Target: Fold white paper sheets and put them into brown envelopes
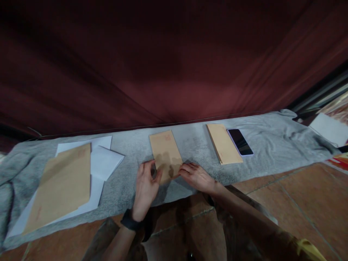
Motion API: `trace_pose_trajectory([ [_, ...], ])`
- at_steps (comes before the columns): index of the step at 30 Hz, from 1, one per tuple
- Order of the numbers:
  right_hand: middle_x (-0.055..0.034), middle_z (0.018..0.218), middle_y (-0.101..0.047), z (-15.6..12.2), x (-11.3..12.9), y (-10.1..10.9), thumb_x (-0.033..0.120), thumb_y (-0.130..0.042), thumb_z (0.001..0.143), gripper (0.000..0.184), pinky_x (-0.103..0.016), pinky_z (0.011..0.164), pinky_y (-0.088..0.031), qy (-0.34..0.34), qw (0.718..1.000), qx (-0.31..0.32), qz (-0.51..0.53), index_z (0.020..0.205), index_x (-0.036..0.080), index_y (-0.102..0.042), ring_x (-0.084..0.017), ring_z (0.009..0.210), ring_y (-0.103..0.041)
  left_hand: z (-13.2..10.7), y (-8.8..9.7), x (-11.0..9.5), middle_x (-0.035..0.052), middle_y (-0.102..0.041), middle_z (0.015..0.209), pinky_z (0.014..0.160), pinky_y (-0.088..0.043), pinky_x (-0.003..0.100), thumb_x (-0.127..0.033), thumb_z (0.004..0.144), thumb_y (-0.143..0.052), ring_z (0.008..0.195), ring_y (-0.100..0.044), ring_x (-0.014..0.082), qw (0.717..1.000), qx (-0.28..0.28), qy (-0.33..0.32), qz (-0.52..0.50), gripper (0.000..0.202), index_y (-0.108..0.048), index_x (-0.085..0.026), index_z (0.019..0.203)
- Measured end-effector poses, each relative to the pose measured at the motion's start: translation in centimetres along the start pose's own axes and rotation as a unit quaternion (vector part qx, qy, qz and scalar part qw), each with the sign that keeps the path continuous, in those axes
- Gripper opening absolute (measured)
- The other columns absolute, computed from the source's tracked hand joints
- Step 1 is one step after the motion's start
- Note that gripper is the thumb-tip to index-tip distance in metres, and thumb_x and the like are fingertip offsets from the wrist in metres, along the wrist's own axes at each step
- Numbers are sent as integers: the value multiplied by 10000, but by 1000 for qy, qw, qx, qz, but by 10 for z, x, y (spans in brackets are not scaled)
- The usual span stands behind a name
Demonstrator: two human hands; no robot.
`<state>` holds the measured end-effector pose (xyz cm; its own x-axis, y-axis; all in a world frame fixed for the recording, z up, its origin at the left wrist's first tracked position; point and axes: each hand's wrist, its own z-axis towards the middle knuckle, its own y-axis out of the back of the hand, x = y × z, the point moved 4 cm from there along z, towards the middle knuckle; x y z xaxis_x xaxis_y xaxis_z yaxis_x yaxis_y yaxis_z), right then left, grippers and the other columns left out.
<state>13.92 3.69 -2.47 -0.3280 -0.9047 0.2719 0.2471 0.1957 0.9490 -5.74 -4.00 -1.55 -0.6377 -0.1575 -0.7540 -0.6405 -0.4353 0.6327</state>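
A brown paper envelope (166, 146) lies flat on the grey cloth in front of me, with faint reddish print near its far end. My left hand (145, 183) is at its left edge, thumb over the paper and a gap between thumb and forefinger. At the right edge, the fingers of my right hand (197, 176) are pressed together on the near right part of the envelope. The undersides of my fingertips are hidden. A dark band (132, 220) circles my left wrist.
A large brown envelope (63, 181) overlaps white paper sheets (104, 161) on the left. To the right, a stack of brown envelopes (224, 143) lies beside a phone (240, 141). Grey cloth (272, 137) covers the surface, a dark red drape (174, 98) behind it. Tiles (299, 192) show nearer me.
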Motion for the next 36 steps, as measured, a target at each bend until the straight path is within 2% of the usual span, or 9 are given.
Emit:
trace_pose_trajectory([
  [4,-63,1139,-666,0,-2,1,107,-565,962,216,-356,926,-473,-11,1000,5,25,1115,223,-665,-208,1037,-619,-18,-12,-10,66,-669,1094,932,-502,413,-325,855,-686,1071,-606,265,980,154,-119,45,248,-647,-246,1088],
  [7,-59,1164,-670,1,-4,1,137,-551,987,210,-347,947,-460,-19,999,6,47,1135,225,-670,-202,1078,-618,-26,-17,-11,62,-681,1078,939,-495,426,-247,873,-655,1061,-600,269,960,194,-159,122,169,-666,-240,1042],
  [9,-53,1151,-677,2,-5,1,170,-545,1003,187,-339,950,-453,-29,997,-1,73,1120,226,-681,-193,1076,-623,-28,-19,-11,66,-684,1045,919,-503,414,-212,912,-585,1033,-606,260,955,189,-170,153,117,-670,-227,992],
  [15,-38,1022,-683,3,-13,-2,218,-602,987,109,-346,937,-434,-75,990,-21,114,994,217,-710,-189,1007,-625,-31,-18,-7,79,-686,973,844,-514,394,-216,980,-452,947,-629,253,954,146,-172,197,201,-645,-207,926],
  [19,-41,994,-679,2,-17,-3,229,-615,982,98,-344,909,-428,-83,989,-27,117,960,207,-708,-188,980,-623,-32,-17,-7,70,-672,952,846,-513,383,-208,972,-450,931,-633,246,964,121,-163,174,188,-630,-220,918],
  [27,-38,983,-662,2,-21,-6,271,-626,980,99,-351,893,-394,-133,985,-35,106,937,204,-685,-196,980,-599,-29,-17,0,71,-622,921,841,-519,385,-191,942,-449,915,-599,245,982,87,-96,135,179,-596,-221,844],
  [36,-64,1012,-646,3,-20,-9,245,-645,956,58,-388,881,-379,-160,985,-37,50,944,190,-657,-237,991,-567,-29,-19,2,101,-624,927,840,-503,393,-216,930,-469,914,-592,262,976,53,-79,198,155,-600,-209,847],
])
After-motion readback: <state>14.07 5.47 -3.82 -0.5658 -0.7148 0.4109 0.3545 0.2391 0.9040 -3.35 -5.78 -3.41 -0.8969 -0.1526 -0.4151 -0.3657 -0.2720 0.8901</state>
